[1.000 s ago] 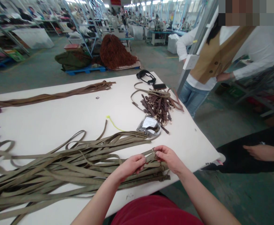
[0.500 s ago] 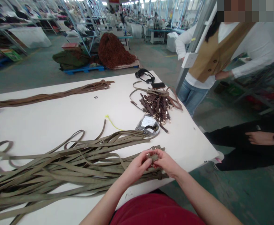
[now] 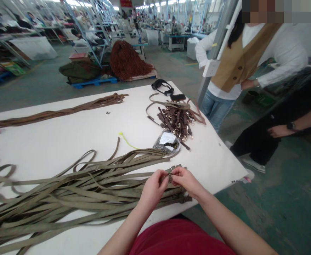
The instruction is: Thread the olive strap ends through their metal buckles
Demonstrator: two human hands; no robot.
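Close together over the near right part of the white table, both my hands pinch one olive-green strap. My left hand grips it between thumb and fingers. From the other side, my right hand has it at the fingertips; fingers hide most of the held part. Beneath and left of them spreads a long pile of olive-green straps. Just beyond my fingers, a metal buckle shows on a strap end. A clear plastic bag of small dark parts with a white label lies past the pile.
Brown straps with metal clasps lie heaped at the far right, near a black headset. A brown strap bundle crosses the far left. One person stands behind a metal post; another person's hand is at right.
My fingers have shifted on the strap, and less of it shows between them. My left hand has turned more upright. At right, the other person's arm and legs have moved.
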